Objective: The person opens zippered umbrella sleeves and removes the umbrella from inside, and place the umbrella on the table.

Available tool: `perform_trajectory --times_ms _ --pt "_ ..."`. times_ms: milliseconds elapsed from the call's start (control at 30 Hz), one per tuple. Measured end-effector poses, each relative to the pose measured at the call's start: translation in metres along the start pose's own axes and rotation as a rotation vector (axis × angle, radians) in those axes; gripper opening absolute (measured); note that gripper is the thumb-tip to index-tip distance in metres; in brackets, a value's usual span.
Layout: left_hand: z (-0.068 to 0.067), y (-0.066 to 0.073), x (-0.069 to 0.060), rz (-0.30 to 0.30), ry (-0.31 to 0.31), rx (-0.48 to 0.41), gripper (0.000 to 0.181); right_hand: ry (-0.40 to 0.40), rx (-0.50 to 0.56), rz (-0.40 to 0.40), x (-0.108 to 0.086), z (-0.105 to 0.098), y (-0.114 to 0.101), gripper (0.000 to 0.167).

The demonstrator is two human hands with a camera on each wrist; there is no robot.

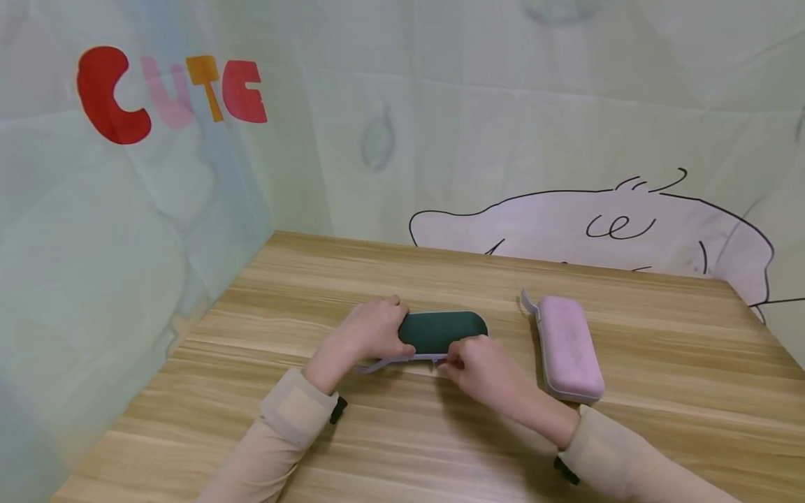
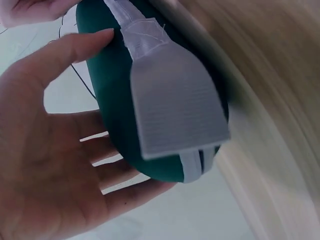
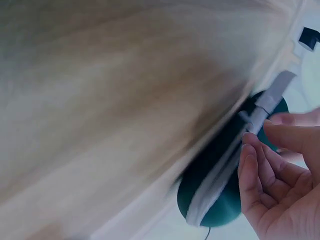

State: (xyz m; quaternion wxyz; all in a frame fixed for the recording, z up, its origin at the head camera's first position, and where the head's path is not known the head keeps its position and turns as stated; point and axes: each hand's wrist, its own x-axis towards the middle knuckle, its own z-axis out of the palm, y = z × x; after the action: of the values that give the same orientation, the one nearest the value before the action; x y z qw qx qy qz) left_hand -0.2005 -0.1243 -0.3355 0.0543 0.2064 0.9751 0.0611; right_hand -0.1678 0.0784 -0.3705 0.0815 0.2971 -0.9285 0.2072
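Observation:
A dark green zippered case (image 1: 440, 331) lies on the table with its light zipper band along the near side. My left hand (image 1: 371, 332) grips its left end; in the left wrist view the thumb presses one side of the case (image 2: 112, 95) and the other fingers curl round it, beside a grey strap (image 2: 175, 100). At the case's right part, my right hand (image 1: 490, 370) has curled fingers at the near edge. The right wrist view has that hand's (image 3: 285, 175) thumb and fingertips against the zipper side, close to a small zipper pull (image 3: 245, 117).
A pink case (image 1: 571, 346) with a strap at its far end lies on the wooden table (image 1: 402, 433), right of the green one. Behind the table and at its left hang printed cloths (image 1: 339, 140), with coloured letters on the left one.

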Motion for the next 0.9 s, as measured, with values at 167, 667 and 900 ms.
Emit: perform_trajectory --times_ms 167,667,900 --pt "0.000 0.003 0.001 0.015 -0.002 0.028 0.062 0.026 0.024 0.042 0.000 -0.013 0.003 0.015" --pt "0.005 0.008 0.004 0.077 0.025 0.049 0.072 0.078 0.147 0.168 0.003 -0.030 0.012 0.012" --pt "0.007 0.011 0.006 0.087 0.026 0.078 0.072 0.077 0.139 0.190 0.003 -0.033 0.017 0.015"
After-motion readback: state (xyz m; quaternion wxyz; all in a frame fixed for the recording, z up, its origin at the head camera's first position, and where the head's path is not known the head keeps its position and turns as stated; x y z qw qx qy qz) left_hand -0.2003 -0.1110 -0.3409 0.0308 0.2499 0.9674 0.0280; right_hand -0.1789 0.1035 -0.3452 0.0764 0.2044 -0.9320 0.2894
